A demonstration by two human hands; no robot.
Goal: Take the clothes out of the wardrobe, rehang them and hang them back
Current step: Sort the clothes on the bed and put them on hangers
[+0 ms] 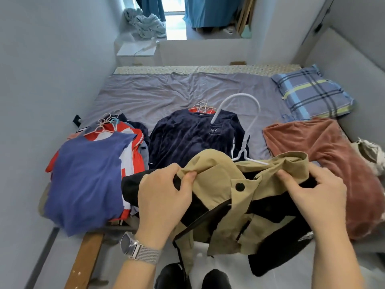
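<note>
I hold a tan and black jacket (235,207) over the near edge of the bed. My left hand (164,197) grips its left shoulder and my right hand (316,197) grips the collar on the right. A white hanger (243,130) sticks up out of the jacket's neck, its hook arching over a navy sweater (187,136) that lies flat on the bed. To the left lies a pile of clothes on pink hangers, a blue top (87,180) uppermost. A rust-red garment (325,163) lies at the right.
The bed (166,90) has a grey sheet, with a plaid pillow (310,92) at the far right. A wall runs along the left. A brown bed rail (87,259) shows below the pile. My dark shoes are on the floor beneath.
</note>
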